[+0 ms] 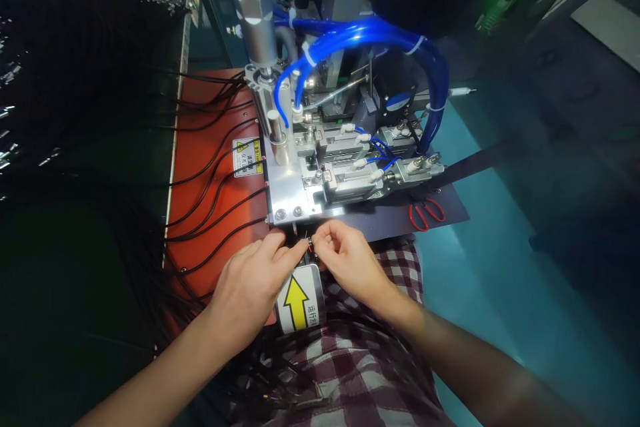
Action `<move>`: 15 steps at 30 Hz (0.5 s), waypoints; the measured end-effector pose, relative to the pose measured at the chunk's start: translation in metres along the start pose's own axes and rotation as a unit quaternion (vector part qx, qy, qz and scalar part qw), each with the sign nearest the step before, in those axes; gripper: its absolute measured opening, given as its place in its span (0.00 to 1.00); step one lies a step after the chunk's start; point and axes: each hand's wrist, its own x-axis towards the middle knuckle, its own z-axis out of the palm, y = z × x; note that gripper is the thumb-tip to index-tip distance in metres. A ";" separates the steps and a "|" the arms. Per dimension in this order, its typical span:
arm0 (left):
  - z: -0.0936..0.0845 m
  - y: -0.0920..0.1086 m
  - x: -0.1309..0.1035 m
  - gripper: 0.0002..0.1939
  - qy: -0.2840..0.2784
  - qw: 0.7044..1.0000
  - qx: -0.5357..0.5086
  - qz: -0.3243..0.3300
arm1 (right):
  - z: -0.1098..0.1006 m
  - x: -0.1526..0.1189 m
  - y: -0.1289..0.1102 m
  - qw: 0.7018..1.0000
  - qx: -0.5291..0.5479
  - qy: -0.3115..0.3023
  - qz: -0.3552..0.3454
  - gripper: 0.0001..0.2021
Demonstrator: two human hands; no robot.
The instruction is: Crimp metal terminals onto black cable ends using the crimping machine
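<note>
My left hand (253, 280) is closed, its thumb and forefinger pinched together at the machine's near edge. Opposite it, my right hand (353, 263) is closed as well, its fingertips meeting the left ones. Between the fingertips shows a bit of thin wire (309, 247) with a red strand; most of it is hidden by my fingers. Directly below lies a white label plate with a yellow arrow (296, 303). Above my fingers stands the metal machine block (290, 197), with small pneumatic grippers (350, 180) on its right side.
Several black cables (217, 203) cross the orange-red board (200, 153) into the block. Bundled cables hang at left. Blue air hoses (370, 33) arch above the machine. Red-handled scissors (427, 213) lie on the dark plate at right. Checked cloth (360, 367) covers my lap.
</note>
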 end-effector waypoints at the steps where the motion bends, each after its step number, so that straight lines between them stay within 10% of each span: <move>1: 0.000 0.000 0.000 0.20 -0.006 1.000 0.005 -0.001 | 0.000 0.000 0.000 1.000 -0.006 0.004 -0.006 0.06; 15: 0.002 -0.003 0.001 0.20 0.022 0.998 -0.058 -0.013 | -0.001 0.004 0.003 0.981 0.170 -0.054 0.071 0.06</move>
